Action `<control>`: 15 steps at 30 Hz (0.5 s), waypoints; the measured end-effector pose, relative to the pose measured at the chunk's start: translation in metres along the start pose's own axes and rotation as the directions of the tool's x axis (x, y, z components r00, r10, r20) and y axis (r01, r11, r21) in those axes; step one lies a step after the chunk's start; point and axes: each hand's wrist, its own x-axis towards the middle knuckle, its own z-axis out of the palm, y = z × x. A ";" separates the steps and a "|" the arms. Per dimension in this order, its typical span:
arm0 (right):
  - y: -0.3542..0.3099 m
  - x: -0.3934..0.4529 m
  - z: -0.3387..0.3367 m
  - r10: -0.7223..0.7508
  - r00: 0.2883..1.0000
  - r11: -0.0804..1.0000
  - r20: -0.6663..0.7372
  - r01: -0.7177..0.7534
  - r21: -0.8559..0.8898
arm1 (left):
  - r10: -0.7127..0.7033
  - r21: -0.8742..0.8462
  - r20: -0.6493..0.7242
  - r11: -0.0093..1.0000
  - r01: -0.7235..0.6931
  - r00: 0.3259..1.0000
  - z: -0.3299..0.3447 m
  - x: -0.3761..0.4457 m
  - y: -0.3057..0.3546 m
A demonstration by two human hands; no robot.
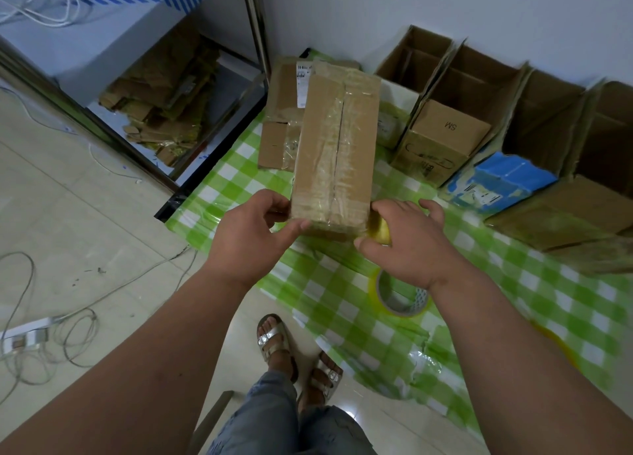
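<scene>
A long brown cardboard box (337,146), its seam covered with clear tape, is held up above the green checked cloth (342,300). My left hand (248,230) grips the box's near left corner, thumb under the near end. My right hand (407,238) is at the near right corner and curls round a yellowish tape roll (381,232) pressed against the box. A second tape roll (399,295) lies on the cloth below my right wrist.
Several open cardboard boxes (448,136) line the wall at right, one holding a blue parcel (503,182). Another taped box (284,119) lies behind the held one. Flattened cardboard (164,95) sits under a shelf at left. Cables and a power strip (24,338) lie on the tiled floor.
</scene>
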 end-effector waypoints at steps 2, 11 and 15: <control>0.000 0.000 0.000 -0.010 1.000 1.000 -0.012 0.011 0.012 | -0.019 0.001 -0.020 1.000 0.019 1.000 0.002 0.002 -0.002; -0.010 0.006 0.013 -0.030 0.976 0.990 -0.215 -0.001 -0.144 | 0.047 0.041 -0.136 0.998 -0.042 0.990 0.015 0.002 -0.010; -0.013 0.006 0.017 -0.021 0.963 0.984 -0.270 -0.028 -0.174 | 0.085 0.074 -0.150 0.994 -0.075 0.985 0.016 0.000 -0.010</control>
